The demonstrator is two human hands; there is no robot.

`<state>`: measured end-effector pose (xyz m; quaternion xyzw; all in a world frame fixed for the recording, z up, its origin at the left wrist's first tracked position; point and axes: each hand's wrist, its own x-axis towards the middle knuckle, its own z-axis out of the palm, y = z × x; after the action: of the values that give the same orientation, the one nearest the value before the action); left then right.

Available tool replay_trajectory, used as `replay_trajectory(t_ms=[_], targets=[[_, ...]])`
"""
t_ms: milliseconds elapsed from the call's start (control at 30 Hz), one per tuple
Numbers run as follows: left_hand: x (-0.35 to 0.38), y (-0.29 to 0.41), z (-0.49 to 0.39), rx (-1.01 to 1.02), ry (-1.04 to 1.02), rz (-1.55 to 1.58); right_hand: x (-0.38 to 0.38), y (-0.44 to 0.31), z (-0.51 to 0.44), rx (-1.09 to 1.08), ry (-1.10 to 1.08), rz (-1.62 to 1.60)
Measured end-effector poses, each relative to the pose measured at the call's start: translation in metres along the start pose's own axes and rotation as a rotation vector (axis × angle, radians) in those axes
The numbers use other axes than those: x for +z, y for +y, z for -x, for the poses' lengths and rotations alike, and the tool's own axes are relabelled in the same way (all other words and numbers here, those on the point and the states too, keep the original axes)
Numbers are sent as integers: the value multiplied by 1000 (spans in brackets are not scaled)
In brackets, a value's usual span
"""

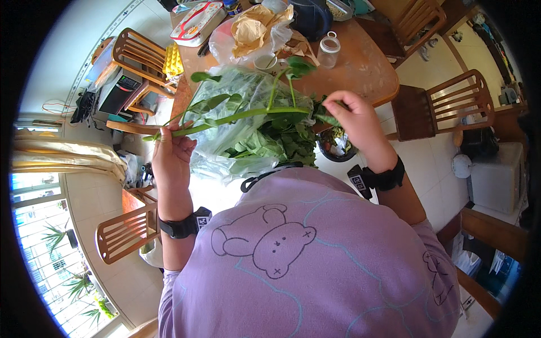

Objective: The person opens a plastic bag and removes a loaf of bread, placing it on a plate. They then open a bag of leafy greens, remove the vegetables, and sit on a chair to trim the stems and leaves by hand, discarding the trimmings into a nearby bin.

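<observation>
My left hand (pixel 173 145) pinches the lower end of a long green leafy stem (pixel 241 115), which stretches across to the right above a plastic bag. Leaf stalks rise from the stem, one ending in a broad green leaf (pixel 299 67). At the stem's other end is my right hand (pixel 353 120), thumb and forefinger brought together beside some leaves; whether something thin is between them I cannot tell. Beneath the stem, the clear plastic bag (pixel 215 145) lies open, with a heap of leafy greens (pixel 291 143) spilling from it.
The wooden table (pixel 363 76) holds a clear jar (pixel 329 50), a white mug (pixel 266 62), a crumpled paper bag (pixel 253 31) and a lunch bag (pixel 198 23). A dark bin (pixel 338 148) with scraps stands below right. Wooden chairs (pixel 448 105) surround the table.
</observation>
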<state>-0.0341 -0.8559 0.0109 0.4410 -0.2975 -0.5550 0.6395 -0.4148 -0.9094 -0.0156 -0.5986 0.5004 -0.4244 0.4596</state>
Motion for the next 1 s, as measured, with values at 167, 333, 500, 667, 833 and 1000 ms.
replay_trajectory(t_ms=[167, 333, 500, 667, 833, 1000], targets=[[18, -11, 6, -22, -28, -14, 17, -29, -1, -269, -199, 451], [25, -16, 10, -24, -4, -83, 23, -18, 1, -250, -297, 381], [26, -19, 10, 2, -67, -341, 6, 13, 6, -167, -221, 162], [41, -36, 16, 141, -197, -897, -30, 38, 21, 102, -121, -48], [53, -45, 29, 294, -382, -1442, -54, 53, 39, 378, -26, -348], [49, -47, 37, 327, -263, -1614, -63, 69, 60, 385, 162, -387]])
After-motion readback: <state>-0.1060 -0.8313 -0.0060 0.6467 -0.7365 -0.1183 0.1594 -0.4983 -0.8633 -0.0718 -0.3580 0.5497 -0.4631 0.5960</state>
